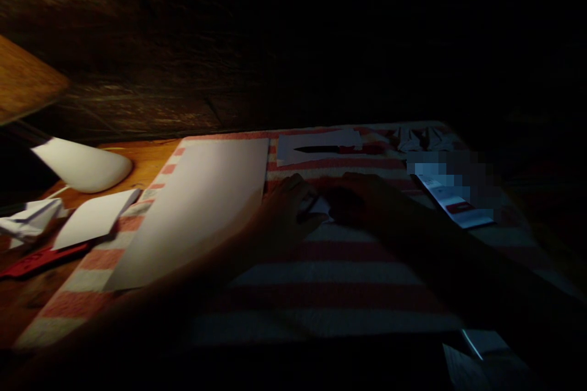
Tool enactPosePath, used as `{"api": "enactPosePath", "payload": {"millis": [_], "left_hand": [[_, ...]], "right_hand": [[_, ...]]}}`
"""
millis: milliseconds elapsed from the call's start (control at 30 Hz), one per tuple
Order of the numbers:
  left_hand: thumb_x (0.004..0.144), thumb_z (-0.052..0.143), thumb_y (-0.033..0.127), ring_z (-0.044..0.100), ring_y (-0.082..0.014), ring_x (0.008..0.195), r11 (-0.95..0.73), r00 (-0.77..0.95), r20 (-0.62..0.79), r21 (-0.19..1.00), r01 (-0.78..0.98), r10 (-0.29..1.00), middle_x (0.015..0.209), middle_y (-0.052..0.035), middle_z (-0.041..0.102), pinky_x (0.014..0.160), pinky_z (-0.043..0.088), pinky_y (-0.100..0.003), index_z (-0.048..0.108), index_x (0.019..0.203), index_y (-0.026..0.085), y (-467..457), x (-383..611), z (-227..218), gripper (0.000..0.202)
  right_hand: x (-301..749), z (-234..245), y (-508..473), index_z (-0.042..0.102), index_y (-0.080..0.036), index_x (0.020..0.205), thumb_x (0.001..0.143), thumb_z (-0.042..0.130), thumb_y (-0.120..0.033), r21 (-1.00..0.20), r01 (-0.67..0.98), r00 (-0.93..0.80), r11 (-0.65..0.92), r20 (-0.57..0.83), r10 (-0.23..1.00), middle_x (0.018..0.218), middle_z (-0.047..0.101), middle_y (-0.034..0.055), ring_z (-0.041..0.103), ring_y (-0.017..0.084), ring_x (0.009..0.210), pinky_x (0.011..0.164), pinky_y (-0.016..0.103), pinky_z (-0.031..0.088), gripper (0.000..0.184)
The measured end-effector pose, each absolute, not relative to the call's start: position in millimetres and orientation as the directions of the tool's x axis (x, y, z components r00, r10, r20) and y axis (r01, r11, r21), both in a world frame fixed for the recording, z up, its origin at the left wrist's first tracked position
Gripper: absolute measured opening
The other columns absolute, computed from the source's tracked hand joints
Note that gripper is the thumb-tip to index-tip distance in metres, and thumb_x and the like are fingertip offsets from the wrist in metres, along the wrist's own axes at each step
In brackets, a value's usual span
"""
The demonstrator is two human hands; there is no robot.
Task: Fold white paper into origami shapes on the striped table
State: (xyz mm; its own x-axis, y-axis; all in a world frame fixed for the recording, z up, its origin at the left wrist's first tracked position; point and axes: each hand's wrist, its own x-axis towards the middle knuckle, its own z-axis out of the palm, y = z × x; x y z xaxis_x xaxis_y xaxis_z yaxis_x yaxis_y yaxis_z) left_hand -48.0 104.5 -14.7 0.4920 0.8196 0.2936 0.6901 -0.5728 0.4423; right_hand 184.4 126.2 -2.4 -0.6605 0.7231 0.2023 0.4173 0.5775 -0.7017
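Note:
Between my hands, low over a red-and-white striped cloth (321,284), is a small folded piece of white paper (322,208). My left hand (293,198) closes its fingers on the paper's left side. From the right, my right hand (362,195) holds the other side; deep shadow hides most of its fingers. Just left of my left hand lies a large white sheet of paper (197,195). Beyond both hands, a knife (321,149) with a dark blade and red handle rests on a stack of smaller white papers (288,156).
A lamp with a white base (87,165) stands at the left on the wooden table (151,149). Near it are crumpled or folded paper (30,220), a curved white sheet (94,220) and a red object (46,256). A lit phone (452,198) and folded paper pieces (419,137) lie at right.

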Motion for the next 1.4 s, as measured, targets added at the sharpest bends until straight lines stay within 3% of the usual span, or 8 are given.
{"api": "enactPosePath", "payload": {"millis": [133, 267, 433, 600, 767, 967, 1100, 1400], "left_hand": [[0.079, 0.079, 0.034, 0.059, -0.0221, 0.087, -0.56, 0.479, 0.292, 0.489, 0.669, 0.828, 0.095, -0.0041, 0.063, 0.078, 0.048, -0.039, 0.061, 0.095, 0.019, 107, -48, -15, 0.028], [0.078, 0.077, 0.027, 0.055, -0.0146, 0.071, -0.488, 0.44, 0.258, 0.666, 0.564, 0.86, 0.081, 0.0006, 0.06, 0.065, 0.044, -0.028, 0.061, 0.088, 0.018, 103, -45, -17, 0.022], [0.079, 0.073, 0.026, 0.055, -0.0121, 0.065, -0.409, 0.378, 0.237, 0.775, 0.482, 0.895, 0.073, 0.0027, 0.062, 0.059, 0.042, -0.023, 0.063, 0.091, 0.017, 97, -42, -14, 0.018], [0.079, 0.069, 0.017, 0.065, -0.0138, 0.074, -0.492, 0.384, 0.351, 0.783, 0.381, 0.854, 0.078, -0.0012, 0.069, 0.067, 0.049, -0.024, 0.069, 0.083, 0.015, 96, -39, 4, 0.005], [0.079, 0.07, 0.02, 0.062, -0.0122, 0.066, -0.545, 0.348, 0.432, 0.753, 0.369, 0.832, 0.072, -0.0017, 0.069, 0.061, 0.047, -0.023, 0.071, 0.08, 0.013, 95, -39, 13, 0.007], [0.073, 0.077, 0.029, 0.053, -0.0108, 0.057, -0.259, 0.229, 0.2, 0.928, 0.269, 0.953, 0.061, 0.0005, 0.063, 0.049, 0.04, -0.02, 0.068, 0.066, 0.015, 97, -39, 7, 0.018], [0.067, 0.081, 0.028, 0.059, -0.0113, 0.059, -0.034, 0.23, 0.017, 0.997, 0.07, 0.973, 0.068, -0.0011, 0.069, 0.051, 0.045, -0.021, 0.073, 0.075, 0.015, 99, -36, 2, 0.018], [0.062, 0.079, 0.024, 0.053, -0.0086, 0.053, 0.025, 0.189, -0.03, 0.999, 0.03, 0.981, 0.061, 0.0015, 0.064, 0.048, 0.042, -0.019, 0.069, 0.07, 0.015, 99, -32, 4, 0.015]], "right_hand": [[187, -4, 126, 0.061, -0.026, 0.135, 0.083, 0.075, -0.023, -0.651, 0.449, -0.676, 0.612, 0.201, 0.709, 0.129, 0.065, 0.0101, 0.063, 0.027, 0.113, 0.096, 0.042, 0.049, 0.054], [186, -4, 124, 0.067, -0.022, 0.125, 0.081, 0.078, -0.027, -0.713, 0.42, -0.645, 0.561, 0.2, 0.737, 0.11, 0.07, 0.007, 0.064, 0.022, 0.095, 0.08, 0.034, 0.049, 0.045], [181, 4, 116, 0.069, -0.017, 0.086, 0.083, 0.077, -0.035, -0.834, 0.37, -0.547, 0.41, 0.161, 0.821, 0.074, 0.064, -0.0012, 0.054, 0.013, 0.065, 0.057, 0.025, 0.038, 0.02], [179, 12, 109, 0.068, -0.018, 0.08, 0.081, 0.08, -0.037, -0.847, 0.327, -0.479, 0.419, 0.233, 0.846, 0.075, 0.065, -0.0002, 0.056, 0.014, 0.069, 0.058, 0.026, 0.039, 0.022], [182, 14, 108, 0.074, -0.019, 0.085, 0.082, 0.08, -0.033, -0.847, 0.281, -0.483, 0.451, 0.281, 0.829, 0.081, 0.071, 0.001, 0.063, 0.015, 0.073, 0.064, 0.027, 0.045, 0.016], [175, 12, 105, 0.072, -0.018, 0.075, 0.073, 0.087, -0.037, -0.959, 0.177, -0.316, 0.222, 0.158, 0.936, 0.071, 0.068, 0.001, 0.06, 0.014, 0.065, 0.056, 0.026, 0.043, 0.025], [170, 5, 108, 0.068, -0.017, 0.072, 0.069, 0.089, -0.038, -1.0, -0.01, -0.339, 0.009, 0.012, 0.941, 0.069, 0.068, 0.0014, 0.061, 0.014, 0.062, 0.055, 0.026, 0.044, 0.03], [168, 4, 111, 0.065, -0.015, 0.059, 0.07, 0.089, -0.035, -0.99, -0.039, -0.356, -0.132, -0.11, 0.928, 0.057, 0.064, 0.0009, 0.052, 0.009, 0.051, 0.049, 0.023, 0.036, 0.033]]}}
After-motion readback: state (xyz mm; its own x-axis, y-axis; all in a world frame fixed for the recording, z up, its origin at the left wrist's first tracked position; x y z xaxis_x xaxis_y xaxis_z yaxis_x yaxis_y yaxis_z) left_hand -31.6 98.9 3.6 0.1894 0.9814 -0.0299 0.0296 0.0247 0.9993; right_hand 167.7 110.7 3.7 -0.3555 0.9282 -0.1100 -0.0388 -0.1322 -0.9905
